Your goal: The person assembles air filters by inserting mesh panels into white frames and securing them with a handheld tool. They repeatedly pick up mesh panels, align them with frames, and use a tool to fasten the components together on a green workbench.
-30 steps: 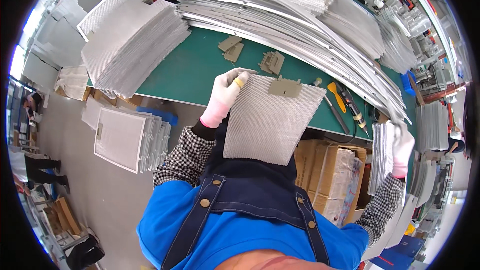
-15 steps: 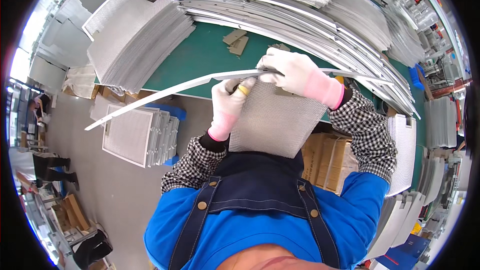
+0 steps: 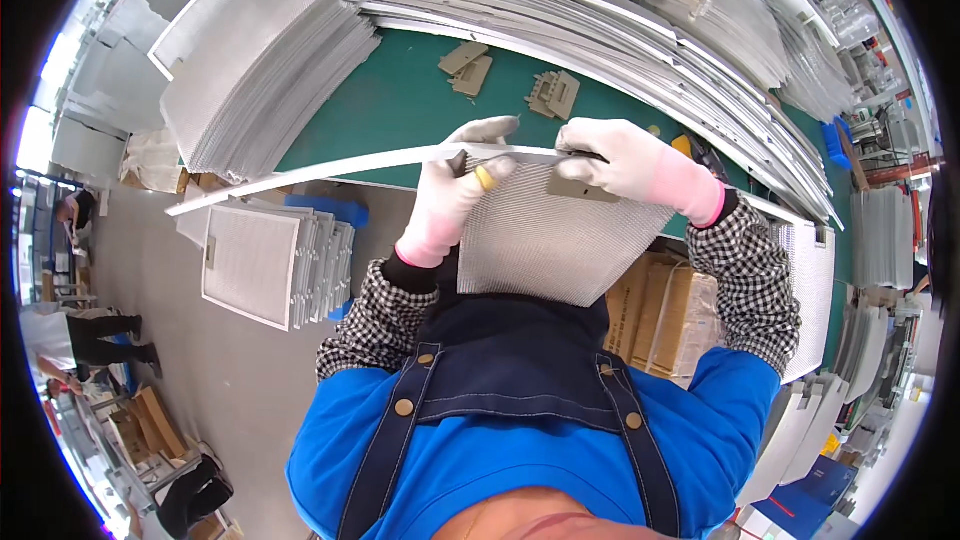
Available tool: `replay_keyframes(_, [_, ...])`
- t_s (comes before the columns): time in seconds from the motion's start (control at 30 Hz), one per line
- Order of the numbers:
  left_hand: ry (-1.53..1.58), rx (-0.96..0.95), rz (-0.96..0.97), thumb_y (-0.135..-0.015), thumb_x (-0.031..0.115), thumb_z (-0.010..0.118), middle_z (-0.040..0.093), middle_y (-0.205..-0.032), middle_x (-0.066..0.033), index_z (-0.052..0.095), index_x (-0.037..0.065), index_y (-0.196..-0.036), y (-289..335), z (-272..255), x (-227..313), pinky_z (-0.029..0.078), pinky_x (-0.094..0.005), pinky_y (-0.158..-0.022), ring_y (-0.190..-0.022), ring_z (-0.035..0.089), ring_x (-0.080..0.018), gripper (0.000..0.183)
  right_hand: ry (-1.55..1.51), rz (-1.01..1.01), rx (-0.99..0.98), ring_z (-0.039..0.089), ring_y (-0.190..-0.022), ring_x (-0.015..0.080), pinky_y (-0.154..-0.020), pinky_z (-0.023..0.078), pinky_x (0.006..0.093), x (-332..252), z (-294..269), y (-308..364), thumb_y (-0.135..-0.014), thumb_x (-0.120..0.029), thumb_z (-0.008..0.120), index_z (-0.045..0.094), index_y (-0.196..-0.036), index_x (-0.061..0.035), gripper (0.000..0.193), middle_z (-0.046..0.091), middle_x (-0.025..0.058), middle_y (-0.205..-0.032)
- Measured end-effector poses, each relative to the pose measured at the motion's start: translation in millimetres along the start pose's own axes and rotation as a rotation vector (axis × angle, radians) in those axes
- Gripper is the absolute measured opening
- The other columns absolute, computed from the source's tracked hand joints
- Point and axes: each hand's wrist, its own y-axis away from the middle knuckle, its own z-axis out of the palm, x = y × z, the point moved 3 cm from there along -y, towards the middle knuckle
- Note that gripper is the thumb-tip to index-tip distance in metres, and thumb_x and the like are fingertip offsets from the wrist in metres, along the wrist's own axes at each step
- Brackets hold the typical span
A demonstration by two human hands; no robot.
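My left hand (image 3: 455, 190), in a white and pink glove, grips the top edge of a grey metal mesh panel (image 3: 555, 240) together with a long thin white strip (image 3: 300, 172) and a small yellow-tipped tool (image 3: 484, 177). My right hand (image 3: 625, 162), gloved the same way, presses the strip down along the panel's top edge, just above a small grey tab (image 3: 578, 187) on the mesh. The strip sticks far out to the left over the green bench (image 3: 390, 100). The panel's lower part rests against my dark apron.
Stacks of mesh panels (image 3: 260, 70) lie at the bench's left end, long metal strips (image 3: 640, 30) along its back. Small tan brackets (image 3: 470, 65) sit on the green top. More framed panels (image 3: 270, 260) stand below left, cardboard boxes (image 3: 660, 310) under the bench. A person (image 3: 80, 335) stands far left.
A second ago my right hand hung low at the right side. It has since come up with the long strip, which both hands now hold on the panel's top edge.
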Motion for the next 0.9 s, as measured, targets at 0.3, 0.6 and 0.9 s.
replay_keyframes(0.3, [0.130,0.023,0.055,-0.084,0.015,0.081,0.059,-0.108,-0.0012,0.059,0.005,-0.129,-3,-28,-17,0.042,-0.0262,-0.096,-0.103,0.055,-0.0116,0.051,0.066,0.427,0.098,0.059,-0.071,0.0202,-0.070,0.050,0.0330,45,-46,90,-0.090,-0.022,0.067,0.064,-0.103,-0.0005,0.025,0.061,0.0112,-0.077])
replay_keyframes(0.6, [0.175,0.013,-0.002,-0.088,0.012,0.073,0.064,-0.106,-0.0029,0.060,0.005,-0.123,4,-25,-9,0.046,-0.0283,-0.094,-0.101,0.058,-0.0119,0.038,0.415,0.198,0.213,0.067,-0.081,0.0382,-0.074,0.052,0.0451,52,-18,91,-0.095,-0.024,0.063,0.064,-0.109,-0.0032,0.025,0.067,0.0219,-0.092])
replay_keyframes(0.9, [-1.429,-0.110,0.703,-0.077,0.036,0.076,0.066,-0.087,-0.0066,0.063,0.013,-0.092,46,0,105,0.050,-0.0438,-0.071,-0.084,0.066,-0.0274,0.031,0.185,0.391,0.186,0.054,-0.063,0.0233,-0.062,0.045,0.0365,49,-20,117,-0.077,-0.004,0.065,0.051,-0.089,0.0008,0.019,0.054,0.0137,-0.071])
